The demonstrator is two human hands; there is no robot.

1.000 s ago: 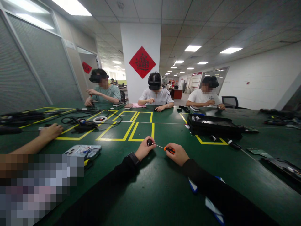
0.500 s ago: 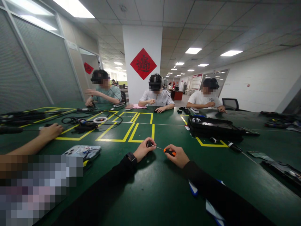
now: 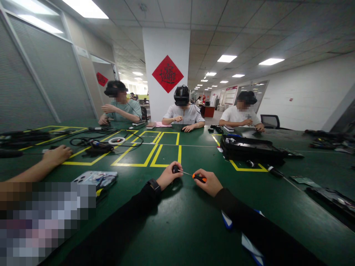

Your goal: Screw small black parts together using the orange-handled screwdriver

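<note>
Near the middle of the green table, my left hand (image 3: 167,176) is closed around a small black part (image 3: 175,169); its kind is too small to tell. My right hand (image 3: 210,182) grips a screwdriver (image 3: 200,178) by its orange and black handle. The thin metal shaft points left, and its tip reaches the black part in my left fingers. Whether the tip sits in a screw I cannot make out. Both hands are just above the table top.
A black tray-like housing (image 3: 251,147) stands to the right, cables (image 3: 95,143) lie to the left. A phone-like light case (image 3: 95,178) is near a neighbour's hand (image 3: 57,155). Blue-white wrappers (image 3: 251,247) lie by my right forearm. Several people sit around the table (image 3: 177,229).
The whole view has shifted slightly. My hands keep the same hold, with the screwdriver still at the black part.
</note>
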